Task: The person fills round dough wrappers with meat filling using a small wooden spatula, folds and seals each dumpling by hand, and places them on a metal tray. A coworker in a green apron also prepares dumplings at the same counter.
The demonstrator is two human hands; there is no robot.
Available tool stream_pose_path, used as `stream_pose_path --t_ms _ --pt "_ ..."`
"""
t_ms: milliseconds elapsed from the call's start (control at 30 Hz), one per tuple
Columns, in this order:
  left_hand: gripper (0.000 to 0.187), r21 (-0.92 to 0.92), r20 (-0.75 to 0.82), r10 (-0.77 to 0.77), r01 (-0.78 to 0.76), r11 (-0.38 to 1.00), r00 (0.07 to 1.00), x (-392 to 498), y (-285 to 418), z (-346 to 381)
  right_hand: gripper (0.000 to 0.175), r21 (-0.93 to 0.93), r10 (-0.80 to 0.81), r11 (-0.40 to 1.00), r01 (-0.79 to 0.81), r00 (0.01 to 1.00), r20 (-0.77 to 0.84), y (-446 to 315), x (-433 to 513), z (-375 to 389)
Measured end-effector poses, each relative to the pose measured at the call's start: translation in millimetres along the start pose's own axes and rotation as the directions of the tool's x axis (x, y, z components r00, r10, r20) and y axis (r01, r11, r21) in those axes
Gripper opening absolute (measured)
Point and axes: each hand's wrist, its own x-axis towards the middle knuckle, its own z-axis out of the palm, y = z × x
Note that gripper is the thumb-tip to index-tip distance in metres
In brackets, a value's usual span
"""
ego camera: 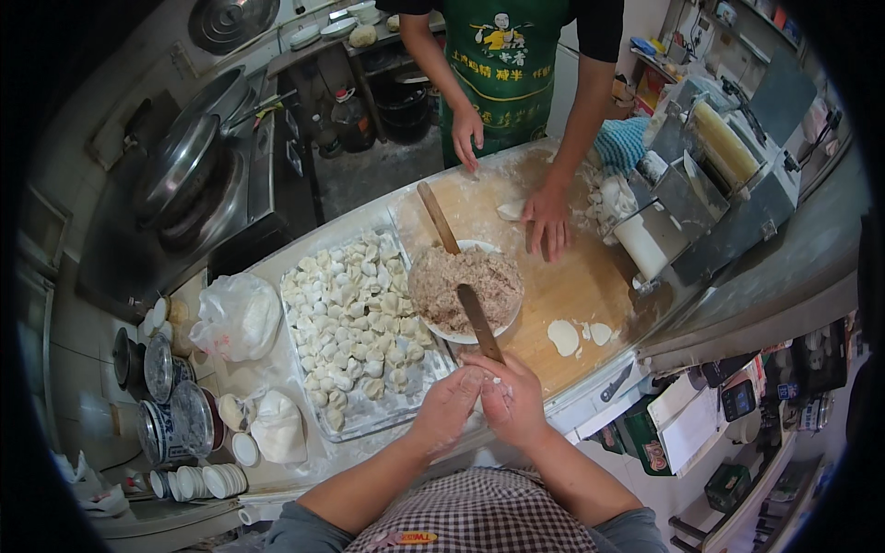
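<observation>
My left hand (449, 404) and my right hand (508, 401) are pressed together, thumbs side by side, just below the bowl. A little whitish dough (499, 382) shows between the fingers; the rest is hidden. A flat wooden spatula (479, 323) runs from my right hand over the bowl, its rounded end above the minced filling (449, 287). A second wooden stick (438, 218) stands tilted in the filling on the far side. Left of the white bowl (510, 330), a metal tray (346, 434) holds many folded dumplings (352, 304).
Across the floured wooden board (588, 287), a person in a green apron rests one hand (550, 218) near a wrapper (511, 210). Flat wrappers (563, 337) lie at the right, beyond them a dough-rolling machine (691, 193). Bagged dough (238, 318) and lidded jars (190, 415) stand left.
</observation>
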Motion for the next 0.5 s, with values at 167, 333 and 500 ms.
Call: stream_pose_path --t_ms 167,333,500 --pt "0.031 0.221 -0.042 0.404 -0.386 0.896 0.914 -6 -16 12 0.032 0.087 -0.111 0.99 0.114 0.993 -0.032 4 -2 5" --pt "0.033 -0.418 -0.116 0.148 -0.183 0.89 0.982 19 -9 0 0.026 -0.046 0.031 0.998 -0.035 0.995 -0.093 5 -5 5" --pt "0.05 -0.639 0.072 0.127 -0.052 0.768 0.989 21 -4 1 0.013 0.149 0.313 0.94 -0.306 0.95 -0.021 2 -14 10"
